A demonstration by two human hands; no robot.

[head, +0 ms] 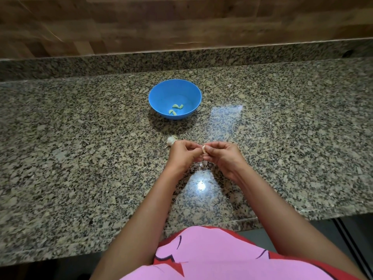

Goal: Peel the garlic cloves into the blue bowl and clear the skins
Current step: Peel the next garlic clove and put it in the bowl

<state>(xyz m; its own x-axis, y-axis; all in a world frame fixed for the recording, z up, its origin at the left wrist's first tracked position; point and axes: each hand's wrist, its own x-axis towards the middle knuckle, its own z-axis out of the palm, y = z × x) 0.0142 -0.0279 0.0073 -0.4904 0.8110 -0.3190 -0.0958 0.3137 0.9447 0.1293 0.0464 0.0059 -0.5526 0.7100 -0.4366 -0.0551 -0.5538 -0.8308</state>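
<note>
**mo_k:** So how far along is the person here? Looks early to me.

**tinpan:** Partway, I'd say. The blue bowl (153, 91) sits on the granite countertop (80, 138) toward the back edge, about midway along it. A few peeled cloves (175, 109) are lying at the bottom, so some are done.

**mo_k:** And the hands?

**tinpan:** Both busy on one garlic clove (204, 148). The left hand (182, 152) and the right hand (224, 154) meet over the middle of the countertop, nearer the front edge than the bowl. Their fingers are curled and pinch that clove from either side. It's got papery skin on it, so I'd guess it's mid-peel. Can't tell how much has come off, it's too small.

**mo_k:** What's left then?

**tinpan:** The rest of the garlic head (170, 140) lies on the countertop just beside the left hand, on the bowl side. Can't count the cloves on it. Loose skins (202, 164) are sitting right under the hands, with a few thin scraps nearer the front edge, and none of that is cleared. My read: finish this clove, drop it in the bowl, work through the head, then collect the skins.
</note>
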